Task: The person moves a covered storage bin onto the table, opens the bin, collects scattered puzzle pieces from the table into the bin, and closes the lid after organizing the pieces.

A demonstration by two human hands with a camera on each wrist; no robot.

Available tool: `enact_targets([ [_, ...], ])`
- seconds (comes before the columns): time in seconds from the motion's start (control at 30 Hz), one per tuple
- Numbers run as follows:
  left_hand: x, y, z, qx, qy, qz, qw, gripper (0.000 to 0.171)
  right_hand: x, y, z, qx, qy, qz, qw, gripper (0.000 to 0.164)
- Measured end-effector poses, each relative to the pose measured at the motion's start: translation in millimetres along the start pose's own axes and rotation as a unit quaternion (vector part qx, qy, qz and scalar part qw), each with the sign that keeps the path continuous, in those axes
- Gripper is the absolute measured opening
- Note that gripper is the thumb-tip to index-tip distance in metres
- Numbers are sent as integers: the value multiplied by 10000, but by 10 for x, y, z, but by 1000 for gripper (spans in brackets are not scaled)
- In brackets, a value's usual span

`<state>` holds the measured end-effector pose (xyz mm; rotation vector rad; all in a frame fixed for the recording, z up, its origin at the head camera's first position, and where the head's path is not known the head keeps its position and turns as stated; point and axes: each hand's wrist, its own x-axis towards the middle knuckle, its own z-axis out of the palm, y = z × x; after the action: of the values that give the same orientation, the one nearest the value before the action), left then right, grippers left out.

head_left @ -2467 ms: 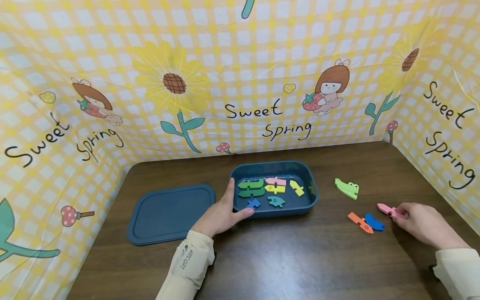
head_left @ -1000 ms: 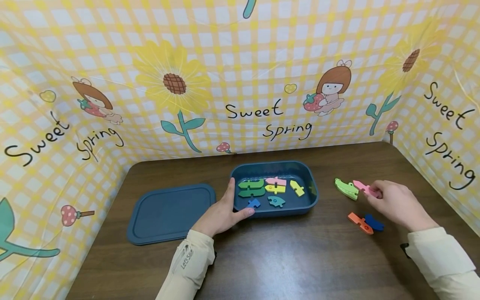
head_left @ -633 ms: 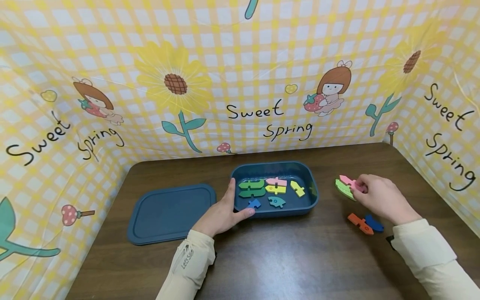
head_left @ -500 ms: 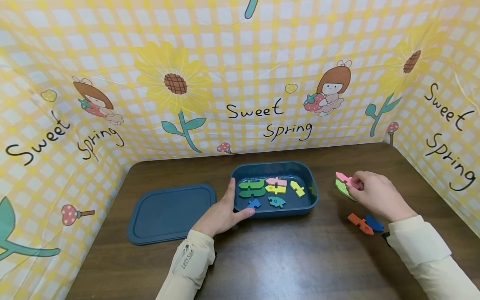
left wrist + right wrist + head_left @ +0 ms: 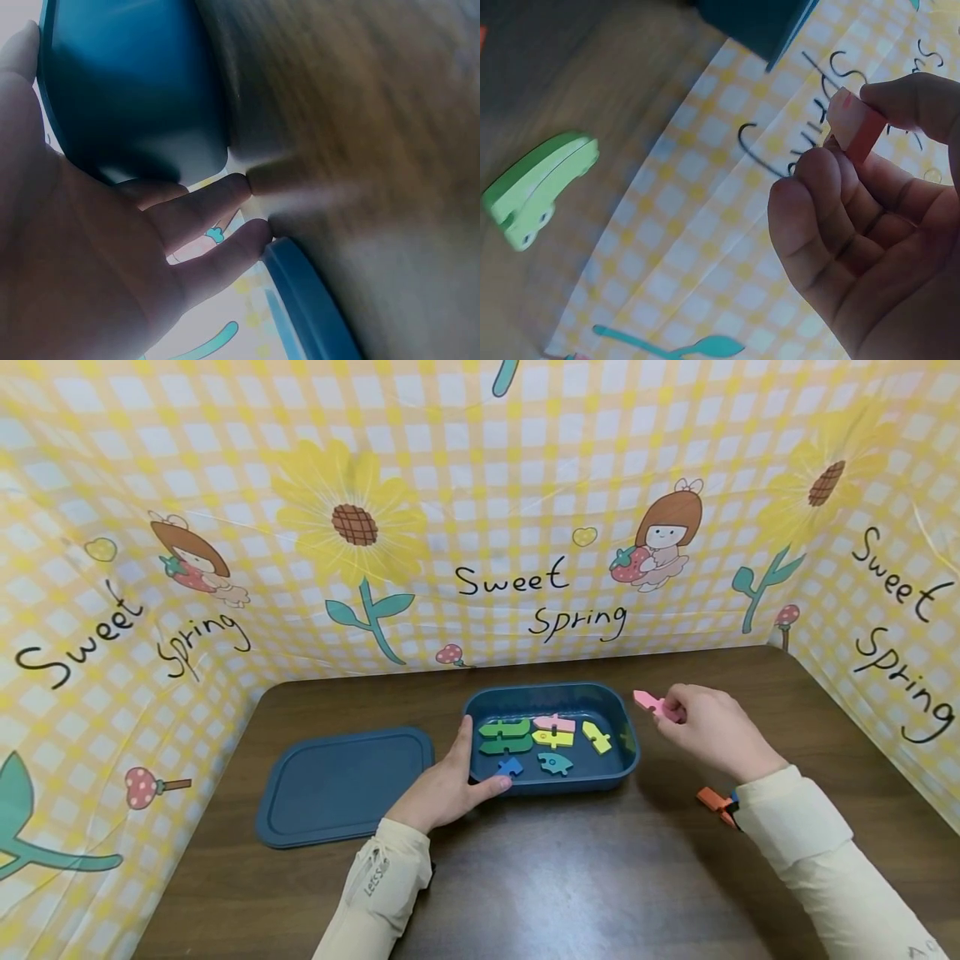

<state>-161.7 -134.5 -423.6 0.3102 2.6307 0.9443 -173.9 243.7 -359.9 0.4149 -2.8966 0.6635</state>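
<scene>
Careful with that one-ended pinch

Head view first: your right hand [image 5: 708, 727] is pinching the pink block [image 5: 647, 701] by its back end, so I reckon one bump on the rim of the box [image 5: 555, 786] could twist it loose and drop it on the table [image 5: 555, 881]. Your sleeve [image 5: 791, 818] also overlaps the orange piece [image 5: 712, 799] and mostly hides the blue piece; dip that wrist and you might shove them, though I can't tell how much room there is. The block sticks out left from your fingertips, just beside the box's right end.

Left wrist view: your left hand [image 5: 82, 240] has its fingers spread, nothing wrapped round the box. If that's only a light touch, a knock might slide the box, and those fingertips could nudge the lid [image 5: 304, 289] too.

Right wrist view: the block sits between your thumb and fingers, pretty dim, so no idea how firm the pinch is. The green crocodile [image 5: 544, 184] lies on the table, well apart from that hand
</scene>
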Motion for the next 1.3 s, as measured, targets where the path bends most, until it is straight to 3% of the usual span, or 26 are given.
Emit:
enact_targets([
  [1.3,-36,33,-27,99,13,24,9999,113,597,-677,215,224,-629,-123,9977,13],
])
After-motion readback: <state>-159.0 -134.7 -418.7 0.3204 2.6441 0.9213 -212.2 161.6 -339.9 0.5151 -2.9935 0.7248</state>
